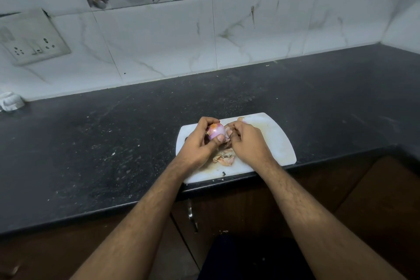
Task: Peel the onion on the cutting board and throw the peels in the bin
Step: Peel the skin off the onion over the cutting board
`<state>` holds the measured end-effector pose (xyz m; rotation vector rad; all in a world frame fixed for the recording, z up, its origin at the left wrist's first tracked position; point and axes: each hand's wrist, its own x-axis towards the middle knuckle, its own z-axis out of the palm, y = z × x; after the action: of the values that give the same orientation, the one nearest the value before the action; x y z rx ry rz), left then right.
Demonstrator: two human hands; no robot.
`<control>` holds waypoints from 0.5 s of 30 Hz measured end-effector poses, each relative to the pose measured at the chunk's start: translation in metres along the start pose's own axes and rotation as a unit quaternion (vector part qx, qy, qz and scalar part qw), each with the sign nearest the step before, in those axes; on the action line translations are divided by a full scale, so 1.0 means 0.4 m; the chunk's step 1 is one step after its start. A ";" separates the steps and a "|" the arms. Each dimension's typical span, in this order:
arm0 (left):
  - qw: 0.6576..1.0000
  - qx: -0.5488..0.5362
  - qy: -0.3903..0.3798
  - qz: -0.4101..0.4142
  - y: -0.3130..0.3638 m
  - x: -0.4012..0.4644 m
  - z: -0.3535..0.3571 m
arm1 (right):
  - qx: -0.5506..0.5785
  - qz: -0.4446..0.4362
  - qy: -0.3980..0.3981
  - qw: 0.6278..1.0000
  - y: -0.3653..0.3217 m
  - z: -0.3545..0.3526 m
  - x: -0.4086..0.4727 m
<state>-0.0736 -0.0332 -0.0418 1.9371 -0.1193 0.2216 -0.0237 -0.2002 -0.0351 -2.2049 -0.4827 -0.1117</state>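
Over the cutting board [276, 143], your left hand [200, 143] grips the red onion [215, 130]; your right hand [246, 141] pinches skin [228, 136]. Peeling's underway; next, strip it onto the near-edge peels [223, 158].

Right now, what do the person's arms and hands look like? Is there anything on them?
Both arms are bare, with no sleeves in view and hair showing on the forearms. The left hand and the right hand wear no gloves, and I can see no rings, watch or bracelets on them. Short fingernails show on the left hand.
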 end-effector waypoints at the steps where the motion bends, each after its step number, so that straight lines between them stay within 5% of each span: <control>1: 1.000 -0.001 -0.002 0.005 0.002 -0.002 -0.001 | 0.009 0.005 -0.003 1.000 -0.001 -0.002 0.003; 9: 0.991 -0.134 -0.006 0.011 0.005 -0.013 -0.013 | 0.045 0.060 0.054 0.996 -0.004 -0.017 0.017; 15: 0.983 -0.178 0.045 -0.016 0.006 -0.008 -0.017 | -0.009 -0.016 0.046 0.999 0.000 -0.006 -0.004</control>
<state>-0.0778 -0.0280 -0.0377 1.5684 -0.0621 0.2476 -0.0249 -0.2026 -0.0340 -2.1988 -0.4672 -0.2357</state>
